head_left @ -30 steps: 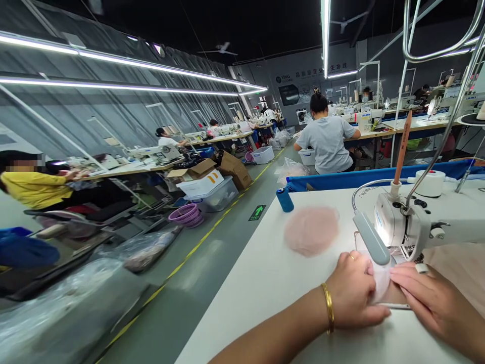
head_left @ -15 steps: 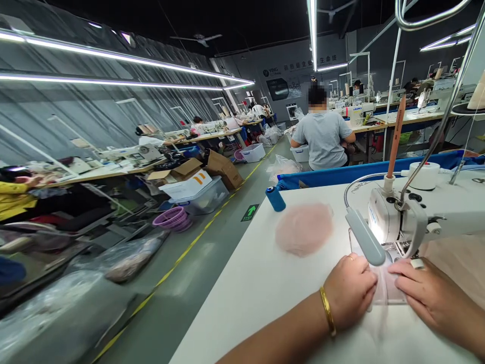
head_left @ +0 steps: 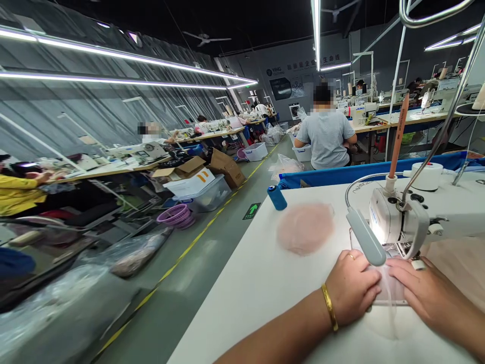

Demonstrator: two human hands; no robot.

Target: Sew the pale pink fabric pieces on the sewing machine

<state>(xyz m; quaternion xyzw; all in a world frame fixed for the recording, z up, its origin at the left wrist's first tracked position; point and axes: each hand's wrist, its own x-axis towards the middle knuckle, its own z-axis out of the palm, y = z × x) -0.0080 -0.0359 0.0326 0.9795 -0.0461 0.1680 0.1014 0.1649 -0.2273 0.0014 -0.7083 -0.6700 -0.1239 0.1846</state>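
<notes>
My left hand (head_left: 352, 288), with a gold bangle at the wrist and a ring, rests curled on a small pale pink fabric piece (head_left: 390, 290) on the white table (head_left: 257, 283). My right hand (head_left: 424, 293) lies flat on the same piece from the right, fingers stretched toward the needle. Both hands press the fabric under the head of the white sewing machine (head_left: 397, 222), whose lamp shines on it. A round stack of pink fabric pieces (head_left: 305, 227) lies just beyond my left hand.
A blue thread spool (head_left: 277, 197) stands at the table's far left corner, a white tape roll (head_left: 426, 175) behind the machine. A person in a grey shirt (head_left: 325, 139) sits ahead. Left of the table runs an aisle with bins, boxes and a purple basket (head_left: 176, 216).
Both hands have shifted slightly with the pink piece under the machine head; the camera view has drifted a little. The stack and spool lie where they were.
</notes>
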